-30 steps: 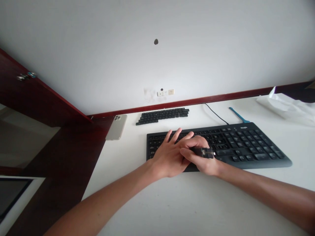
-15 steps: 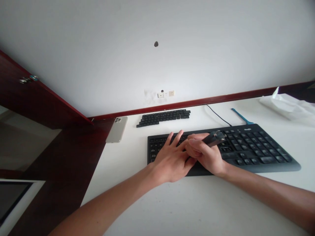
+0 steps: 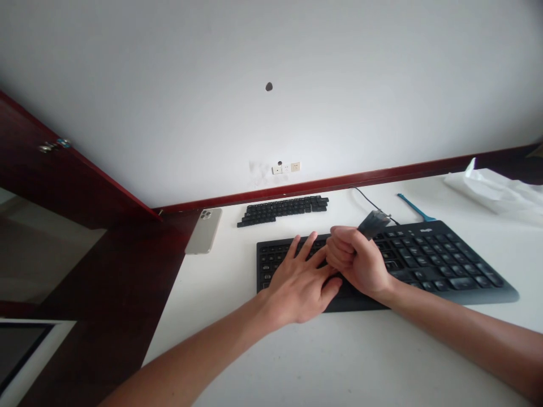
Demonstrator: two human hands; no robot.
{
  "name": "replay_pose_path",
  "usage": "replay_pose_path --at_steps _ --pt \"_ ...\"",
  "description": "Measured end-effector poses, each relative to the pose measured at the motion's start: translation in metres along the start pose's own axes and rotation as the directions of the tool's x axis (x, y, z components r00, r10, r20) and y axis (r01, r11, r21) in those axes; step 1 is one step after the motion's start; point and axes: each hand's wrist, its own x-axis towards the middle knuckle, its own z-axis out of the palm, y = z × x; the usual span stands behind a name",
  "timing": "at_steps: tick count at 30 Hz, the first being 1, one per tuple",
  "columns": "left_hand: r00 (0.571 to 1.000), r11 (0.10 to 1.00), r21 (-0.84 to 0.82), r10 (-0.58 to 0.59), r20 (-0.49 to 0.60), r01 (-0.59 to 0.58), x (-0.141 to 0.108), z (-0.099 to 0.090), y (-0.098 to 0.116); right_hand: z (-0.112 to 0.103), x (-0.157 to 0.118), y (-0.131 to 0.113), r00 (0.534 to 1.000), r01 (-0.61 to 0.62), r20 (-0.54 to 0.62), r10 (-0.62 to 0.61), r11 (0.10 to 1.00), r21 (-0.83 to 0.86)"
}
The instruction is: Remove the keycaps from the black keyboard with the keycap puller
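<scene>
A black keyboard lies on the white table, its number pad to the right and many keys missing at its left and middle. My left hand rests spread and palm down on its left part. Beside it, my right hand is a fist round a dark handheld tool, whose metal-looking end points up and to the right. The tool's lower end is hidden by the fingers. Behind the keyboard, removed black keycaps lie in rows.
A phone lies at the table's left edge. Behind the keyboard are a blue brush-like tool and a black cable. White wrapping lies at the back right. The white table meets the wall behind.
The tool in my right hand has tilted and turned, and that fist has shifted slightly. My left thumb has moved a little away from it. The whole view has shifted slightly.
</scene>
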Motion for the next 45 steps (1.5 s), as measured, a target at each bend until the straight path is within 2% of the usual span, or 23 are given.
replay_pose_path --at_steps 5,11,16,23,27,31,34,38,41,45 --pt "1.000 0.998 -0.054 -0.010 0.019 0.011 0.000 -0.002 0.000 -0.003 0.011 -0.012 0.990 0.020 -0.141 -0.011 0.998 0.063" --pt "0.995 0.992 -0.123 0.007 0.099 0.005 0.001 -0.006 -0.007 -0.009 0.026 -0.018 0.954 0.098 -0.286 -0.085 0.995 0.032" --pt "0.997 0.984 -0.179 0.018 0.080 -0.003 0.001 -0.008 -0.011 -0.008 0.028 -0.013 0.954 0.125 -0.269 -0.132 0.991 -0.041" --pt "0.993 0.933 -0.359 -0.072 -0.096 0.033 0.002 -0.005 -0.017 -0.008 0.029 -0.012 0.957 0.121 -0.259 -0.132 0.991 -0.059" --pt "0.991 0.911 -0.411 -0.076 -0.113 0.023 0.003 -0.006 -0.017 -0.010 0.030 -0.011 0.962 0.115 -0.243 -0.128 0.991 -0.067" --pt "0.980 0.857 -0.510 -0.158 -0.122 0.075 0.005 -0.013 -0.018 -0.012 0.031 -0.010 0.965 0.112 -0.233 -0.125 0.991 -0.067" --pt "0.961 0.853 -0.506 -0.236 -0.147 0.132 0.006 -0.022 -0.033 -0.013 0.032 -0.009 0.968 0.102 -0.224 -0.113 0.993 -0.058" --pt "0.895 0.901 -0.361 -0.350 -0.278 0.240 0.005 -0.029 -0.074 -0.014 0.032 -0.007 0.971 0.099 -0.212 -0.110 0.993 -0.062" --pt "0.880 0.905 -0.242 -0.406 -0.248 0.349 0.002 -0.030 -0.100 -0.016 0.033 -0.006 0.976 0.090 -0.194 -0.102 0.994 -0.067" --pt "0.894 0.910 -0.149 -0.410 -0.179 0.387 -0.001 -0.029 -0.111 -0.018 0.034 -0.004 0.978 0.093 -0.176 -0.107 0.992 -0.088"
